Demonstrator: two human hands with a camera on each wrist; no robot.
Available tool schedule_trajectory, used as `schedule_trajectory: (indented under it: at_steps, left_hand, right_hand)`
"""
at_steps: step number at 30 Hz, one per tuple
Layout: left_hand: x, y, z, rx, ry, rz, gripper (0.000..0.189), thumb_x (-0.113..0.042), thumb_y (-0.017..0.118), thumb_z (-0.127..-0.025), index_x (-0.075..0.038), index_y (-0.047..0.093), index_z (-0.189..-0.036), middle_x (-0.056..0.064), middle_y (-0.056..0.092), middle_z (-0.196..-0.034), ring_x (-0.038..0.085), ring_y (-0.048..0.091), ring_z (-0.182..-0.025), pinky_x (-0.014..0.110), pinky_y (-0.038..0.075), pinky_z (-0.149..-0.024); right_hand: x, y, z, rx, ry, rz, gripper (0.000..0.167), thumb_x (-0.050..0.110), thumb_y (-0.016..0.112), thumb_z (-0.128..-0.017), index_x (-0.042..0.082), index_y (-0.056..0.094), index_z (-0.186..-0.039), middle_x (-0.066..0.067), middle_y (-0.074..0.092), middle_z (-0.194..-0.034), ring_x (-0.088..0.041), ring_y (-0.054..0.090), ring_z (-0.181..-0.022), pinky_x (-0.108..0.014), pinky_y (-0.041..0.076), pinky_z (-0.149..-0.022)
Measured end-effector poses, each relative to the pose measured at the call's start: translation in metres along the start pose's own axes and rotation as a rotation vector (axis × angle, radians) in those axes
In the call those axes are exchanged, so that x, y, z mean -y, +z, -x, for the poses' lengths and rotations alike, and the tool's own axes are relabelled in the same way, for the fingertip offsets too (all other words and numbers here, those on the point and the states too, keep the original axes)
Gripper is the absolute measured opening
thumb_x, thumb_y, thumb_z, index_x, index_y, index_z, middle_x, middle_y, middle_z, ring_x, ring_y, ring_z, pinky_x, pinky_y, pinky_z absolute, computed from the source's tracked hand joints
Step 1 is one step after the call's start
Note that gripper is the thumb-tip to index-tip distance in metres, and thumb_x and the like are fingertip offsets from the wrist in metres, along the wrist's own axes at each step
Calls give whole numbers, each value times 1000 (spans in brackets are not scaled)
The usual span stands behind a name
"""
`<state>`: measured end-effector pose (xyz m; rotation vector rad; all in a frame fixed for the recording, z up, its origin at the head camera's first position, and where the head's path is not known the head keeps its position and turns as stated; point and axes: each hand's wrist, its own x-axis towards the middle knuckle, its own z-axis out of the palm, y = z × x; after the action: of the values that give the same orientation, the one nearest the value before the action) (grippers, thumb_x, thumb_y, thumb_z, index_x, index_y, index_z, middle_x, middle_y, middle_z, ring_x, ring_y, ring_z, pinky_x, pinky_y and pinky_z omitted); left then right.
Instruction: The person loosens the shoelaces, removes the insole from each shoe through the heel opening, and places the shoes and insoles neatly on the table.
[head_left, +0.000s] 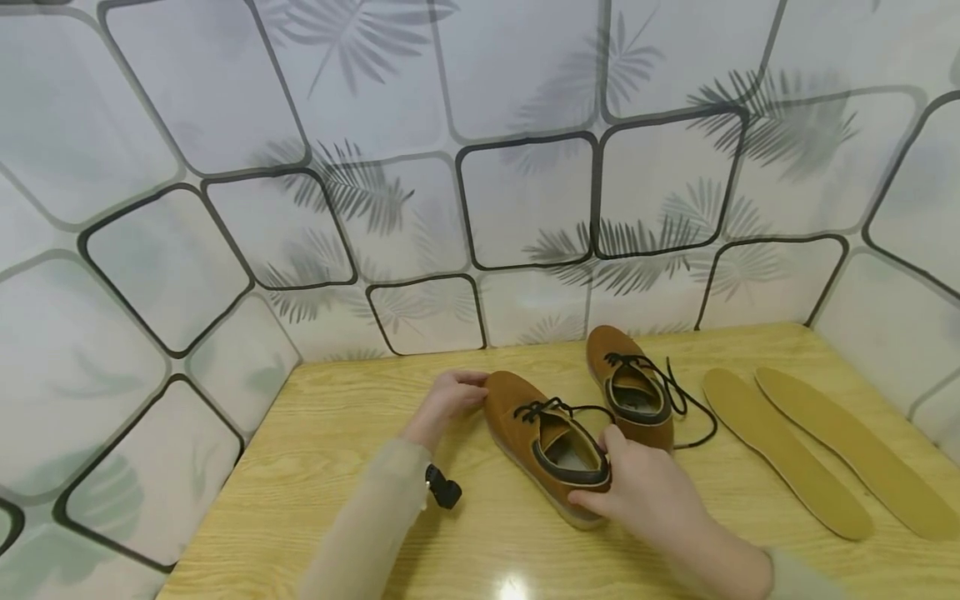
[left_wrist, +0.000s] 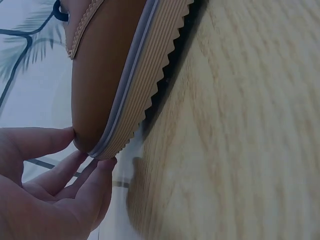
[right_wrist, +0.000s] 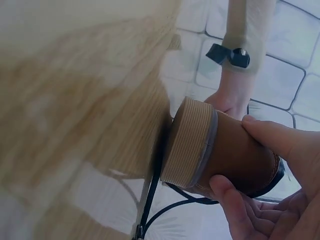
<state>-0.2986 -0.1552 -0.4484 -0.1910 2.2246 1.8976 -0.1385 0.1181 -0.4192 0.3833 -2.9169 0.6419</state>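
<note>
A brown lace-up shoe (head_left: 517, 417) with black laces, a dark padded collar and a ribbed pale sole is held between both hands. My left hand (head_left: 452, 400) pinches its toe. In the left wrist view, the thumb meets the upper while fingertips (left_wrist: 106, 165) sit at the sole's front edge. At the heel, my right hand (head_left: 647, 483) grips with thumb and fingers on opposite sides; the right wrist view shows the shoe's heel (right_wrist: 230, 150) between them. The matching shoe (head_left: 611, 354) stands just behind, its lace trailing to the right.
Two tan insoles (head_left: 787, 454) lie side by side on the right of the wooden table (head_left: 352, 433). Patterned white panels (head_left: 525, 200) enclose the table at the back and sides. A small black device (head_left: 444, 487) is strapped at the left wrist.
</note>
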Motion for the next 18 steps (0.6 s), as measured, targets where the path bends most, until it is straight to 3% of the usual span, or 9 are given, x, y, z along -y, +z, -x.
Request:
schedule_trajectory:
  at_steps: [3, 6, 11, 18]
  left_hand:
    - [1, 5, -4, -16, 7, -52, 39, 11, 63, -98, 10, 65, -136, 27, 66, -140, 8, 68, -95, 17, 57, -82]
    - [1, 8, -6, -32, 14, -71, 37, 9, 63, -99, 10, 66, -136, 27, 67, -140, 7, 66, -95, 17, 54, -84]
    - [0, 11, -5, -37, 9, -33, 36, 6, 64, -101, 11, 64, -137, 32, 64, -139, 25, 72, -114, 30, 60, -99]
    - [-1, 13, -6, -22, -35, -16, 43, 4, 70, -98, 11, 61, -139, 34, 61, -140, 38, 73, -116, 36, 63, -97]
  right_hand:
    - [3, 1, 0, 6, 18, -10, 67, 52, 97, -70, 10, 60, -107, 7, 53, -64, -10, 48, -54, -29, 40, -49]
    - [4, 2, -1, -4, 17, -22, 67, 52, 97, -70, 9, 64, -110, 8, 55, -66, -9, 49, -56, -27, 41, -50]
    - [3, 4, -1, -13, 6, -68, 66, 48, 97, -72, 7, 68, -115, 11, 63, -72, -3, 55, -62, -25, 46, -55]
    - [-1, 5, -4, 4, 9, -126, 70, 46, 97, -73, 5, 68, -123, 11, 69, -79, -1, 62, -70, -26, 53, -63]
